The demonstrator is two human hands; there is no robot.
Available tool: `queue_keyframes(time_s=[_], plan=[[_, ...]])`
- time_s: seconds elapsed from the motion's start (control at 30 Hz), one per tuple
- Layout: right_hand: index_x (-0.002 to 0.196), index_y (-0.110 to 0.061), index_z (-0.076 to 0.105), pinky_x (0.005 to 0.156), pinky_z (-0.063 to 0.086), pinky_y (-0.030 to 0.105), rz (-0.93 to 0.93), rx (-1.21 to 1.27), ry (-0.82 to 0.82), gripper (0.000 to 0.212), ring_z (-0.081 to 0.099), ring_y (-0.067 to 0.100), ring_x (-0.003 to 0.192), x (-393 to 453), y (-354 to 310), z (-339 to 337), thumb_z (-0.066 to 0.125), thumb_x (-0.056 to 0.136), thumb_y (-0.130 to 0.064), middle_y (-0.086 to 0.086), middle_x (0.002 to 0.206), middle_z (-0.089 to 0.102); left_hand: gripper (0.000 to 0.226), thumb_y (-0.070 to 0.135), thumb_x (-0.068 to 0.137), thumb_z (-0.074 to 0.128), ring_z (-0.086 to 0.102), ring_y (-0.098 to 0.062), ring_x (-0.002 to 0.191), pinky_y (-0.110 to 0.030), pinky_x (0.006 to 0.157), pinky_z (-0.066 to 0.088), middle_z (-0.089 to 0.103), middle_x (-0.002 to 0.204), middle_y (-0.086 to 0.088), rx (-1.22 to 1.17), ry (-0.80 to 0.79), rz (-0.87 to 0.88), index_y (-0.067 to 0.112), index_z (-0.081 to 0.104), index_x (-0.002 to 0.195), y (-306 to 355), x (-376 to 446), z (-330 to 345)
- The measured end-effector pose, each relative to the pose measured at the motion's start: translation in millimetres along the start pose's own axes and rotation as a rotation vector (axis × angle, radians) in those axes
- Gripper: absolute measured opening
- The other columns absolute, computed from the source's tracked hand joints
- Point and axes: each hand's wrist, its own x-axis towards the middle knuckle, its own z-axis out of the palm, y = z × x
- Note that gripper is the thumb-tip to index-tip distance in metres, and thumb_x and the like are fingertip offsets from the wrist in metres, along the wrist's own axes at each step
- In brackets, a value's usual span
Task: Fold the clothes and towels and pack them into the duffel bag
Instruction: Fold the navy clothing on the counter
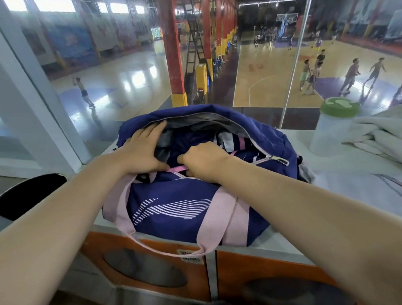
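A navy duffel bag (182,207) with pale pink straps and a white striped logo stands on a white ledge, its top zip open. Inside lies dark navy clothing (192,141) with pink and white stripes. My left hand (140,150) lies flat with straight fingers on the left end of the opening, pressing the bag's edge and a grey piece of fabric. My right hand (205,160) is curled into the opening at the near rim, its fingers gripping the clothing by a pink band. A white towel (390,135) lies crumpled on the ledge to the right.
A translucent bottle with a green lid (331,126) stands right of the bag, beside the towel. A glass pane rises right behind the ledge, with a basketball court and players below. An orange cabinet front (259,266) sits under the ledge. A dark chair back (23,194) is at the left.
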Motion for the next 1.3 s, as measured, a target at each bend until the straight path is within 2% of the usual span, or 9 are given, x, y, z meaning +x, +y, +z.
queue_keyframes(time_s=[0.1,0.2,0.23,0.3,0.43,0.6,0.73,1.13,1.3], plan=[[0.12,-0.022,0.063,0.07,0.042,0.035,0.0,0.159,-0.032,0.031,0.061,0.029,0.095,-9.2,0.3,-2.5,0.05,0.093,-0.033,0.006,0.109,0.067,0.108,0.057,0.06,0.052,0.009,-0.021,0.149,-0.049,0.118,0.018,0.009,0.163,0.003,-0.022,-0.039,-0.014,0.029,0.009,0.155,-1.0,1.5,-2.9],[0.094,-0.02,0.071,0.073,0.048,0.037,0.148,0.648,-0.058,0.043,0.06,0.02,0.084,-8.5,5.7,-1.3,0.045,0.095,-0.054,0.0,0.091,0.068,0.077,0.043,0.072,0.036,0.022,-0.022,0.146,-0.047,0.117,0.021,0.029,0.158,0.002,0.044,0.005,0.015,0.028,0.038,0.147,9.8,5.6,-4.3],[0.086,-0.017,0.068,0.073,0.047,0.037,0.218,0.742,0.01,0.043,0.059,0.021,0.082,-5.2,9.4,1.5,0.044,0.097,-0.05,0.002,0.085,0.067,0.068,0.038,0.076,0.033,0.033,-0.024,0.14,-0.046,0.114,0.027,0.042,0.151,-0.001,0.057,0.035,0.071,0.026,0.05,0.14,14.3,9.3,-2.6],[0.103,-0.016,0.067,0.085,0.047,0.038,0.328,0.66,0.13,0.029,0.059,0.027,0.1,2.1,18.4,11.5,0.045,0.098,-0.035,0.008,0.106,0.066,0.052,0.029,0.084,0.036,0.051,-0.027,0.126,-0.043,0.105,0.039,0.059,0.136,-0.004,0.044,0.03,0.161,0.023,0.061,0.13,23.6,20.7,5.1],[0.147,-0.015,0.033,0.112,0.026,0.046,0.408,0.356,-0.165,0.062,0.035,0.032,0.137,8.7,27.3,34.2,0.04,0.095,-0.048,0.011,0.149,0.038,0.053,0.035,0.097,0.049,0.044,-0.026,0.133,-0.037,0.11,0.034,0.046,0.148,-0.007,0.045,-0.16,0.09,0.02,0.04,0.146,35.3,42.5,32.3],[0.155,-0.016,0.013,0.118,0.006,0.05,0.435,0.312,-0.334,0.076,0.014,0.028,0.149,15.4,32.3,37.2,0.028,0.094,-0.059,0.004,0.162,0.016,0.063,0.042,0.103,0.036,0.009,-0.024,0.15,-0.037,0.121,0.011,0.008,0.164,-0.007,0.118,-0.265,0.022,0.018,0.011,0.156,33.0,49.7,50.1],[0.154,-0.014,0.017,0.119,0.004,0.049,0.414,0.227,-0.265,0.073,0.013,0.03,0.148,9.9,26.9,28.1,0.027,0.096,-0.057,0.009,0.161,0.018,0.062,0.046,0.103,0.027,0.003,-0.021,0.151,-0.041,0.122,0.009,0.001,0.164,-0.002,0.206,-0.287,-0.016,0.021,0.006,0.156,41.5,42.2,42.1],[0.145,-0.015,0.038,0.114,0.03,0.044,0.397,0.448,0.133,0.061,0.038,0.027,0.137,-99.0,31.5,-8.8,0.047,0.094,-0.047,0.008,0.15,0.042,0.053,0.046,0.099,0.035,0.036,-0.029,0.139,-0.048,0.115,0.027,0.045,0.148,-0.007,0.135,0.128,-0.055,0.02,0.039,0.145,102.3,-18.1,22.3],[0.131,-0.019,0.052,0.099,0.043,0.049,0.427,0.475,0.169,0.043,0.05,0.028,0.123,-161.8,28.1,-27.5,0.047,0.094,-0.041,0.004,0.133,0.057,0.031,0.031,0.09,0.045,0.061,-0.025,0.102,-0.044,0.09,0.049,0.068,0.111,-0.003,-0.159,0.392,0.054,0.021,0.063,0.113,162.2,-46.2,20.8]])
